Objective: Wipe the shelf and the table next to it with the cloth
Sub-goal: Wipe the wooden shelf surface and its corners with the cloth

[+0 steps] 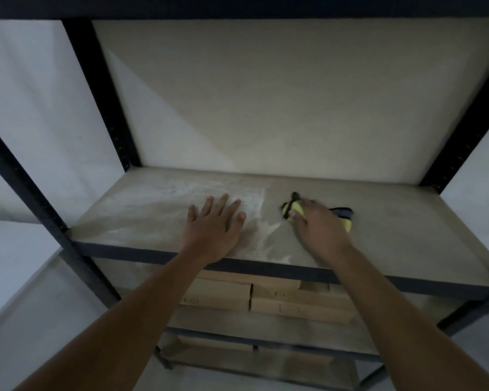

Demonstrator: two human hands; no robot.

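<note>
A dark metal shelf unit stands in front of me, and its grey board (407, 230) is at chest height. A pale dusty patch (181, 198) covers the board's left half, with streaks trailing toward the front edge. My right hand (319, 224) grips a bunched yellow and dark cloth (292, 208) and holds it down on the board right of the dust. My left hand (215, 221) lies flat on the board with fingers spread, at the right side of the dusty patch.
Black uprights (102, 94) frame the shelf on both sides, and a dark rail (294, 270) edges the board's front. Cardboard boxes (266, 300) sit on the level below. A pale wall lies behind and to the left.
</note>
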